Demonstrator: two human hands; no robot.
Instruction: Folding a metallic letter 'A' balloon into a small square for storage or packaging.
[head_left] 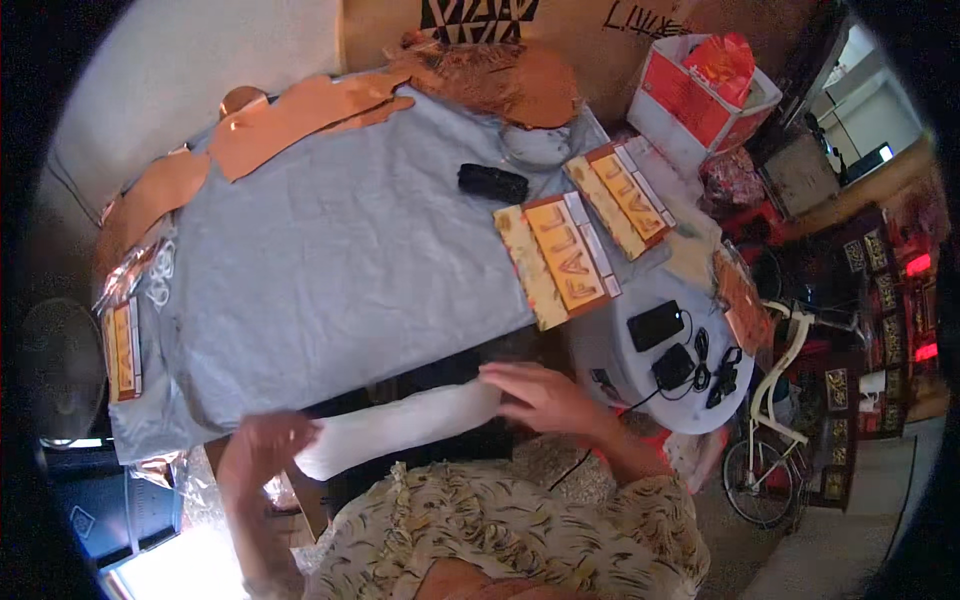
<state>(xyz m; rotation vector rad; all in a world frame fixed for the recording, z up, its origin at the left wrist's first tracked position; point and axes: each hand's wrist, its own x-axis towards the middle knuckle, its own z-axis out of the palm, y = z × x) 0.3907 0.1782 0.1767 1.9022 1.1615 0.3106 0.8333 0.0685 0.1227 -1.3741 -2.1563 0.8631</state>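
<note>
Here your left hand (262, 445) and right hand (545, 395) each close around an end of a pale, soft roll (400, 425) at the table's near edge. Beyond lies wrinkled grey cloth (330, 250), flat orange letter packs (557, 258), a black case (492, 182), then crinkled copper foil (300, 115).

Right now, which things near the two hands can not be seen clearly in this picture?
- Left hand, head view: blurred, so its grip on the white roll is unclear.
- Right hand: its fingers lie over the roll's end and hide it.
- Table edge under the grey cloth: covered by the cloth.
- Small black things on the round stool: too small to tell.
</note>
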